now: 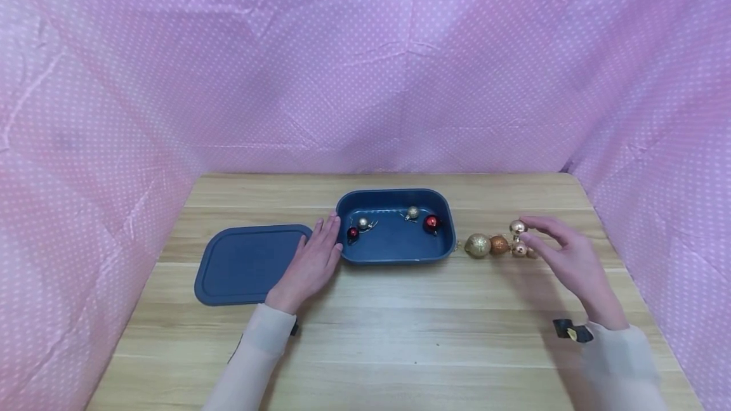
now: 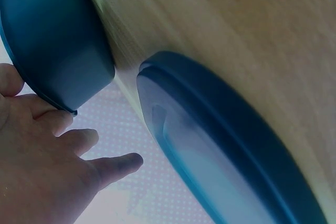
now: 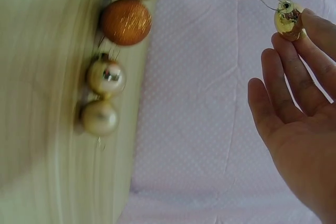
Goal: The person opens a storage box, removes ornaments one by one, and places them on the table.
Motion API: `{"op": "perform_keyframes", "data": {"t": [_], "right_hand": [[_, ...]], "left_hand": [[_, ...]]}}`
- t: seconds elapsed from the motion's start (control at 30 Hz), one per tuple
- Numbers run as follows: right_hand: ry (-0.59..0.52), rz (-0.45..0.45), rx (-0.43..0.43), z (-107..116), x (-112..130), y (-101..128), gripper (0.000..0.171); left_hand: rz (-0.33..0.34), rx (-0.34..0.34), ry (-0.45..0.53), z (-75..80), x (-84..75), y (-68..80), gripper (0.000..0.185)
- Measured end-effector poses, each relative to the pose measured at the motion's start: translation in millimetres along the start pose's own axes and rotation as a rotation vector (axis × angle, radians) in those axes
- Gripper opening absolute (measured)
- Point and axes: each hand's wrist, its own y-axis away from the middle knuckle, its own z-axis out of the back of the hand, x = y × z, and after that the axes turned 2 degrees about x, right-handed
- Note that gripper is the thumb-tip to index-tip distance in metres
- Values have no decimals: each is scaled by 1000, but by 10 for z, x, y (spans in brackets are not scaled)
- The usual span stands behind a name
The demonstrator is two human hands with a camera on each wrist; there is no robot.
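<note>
My right hand pinches a small shiny gold Christmas bauble between thumb and fingertips, lifted above the table, its gold string loop dangling free. Below it lie a large glittery gold bauble, an orange bauble and two small gold baubles in a row. With fingers extended, my left hand touches the left rim of a dark blue box. Inside that box sit a red bauble, a smaller dark red one, a silvery one and a glittery gold one.
A blue lid lies flat on the wooden table, left of the box and partly behind my left hand. Pink dotted cloth surrounds the table at the back and sides.
</note>
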Motion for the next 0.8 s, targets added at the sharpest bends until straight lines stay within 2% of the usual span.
{"op": "perform_keyframes", "data": {"t": [0.57,0.8], "right_hand": [[-24,-27,-85,205,-360,128,35],[-1,-44,-75,252,-505,182,35]], "left_hand": [[7,7,-4,14,-22,5,60],[8,8,-2,19,-26,7,60]]}}
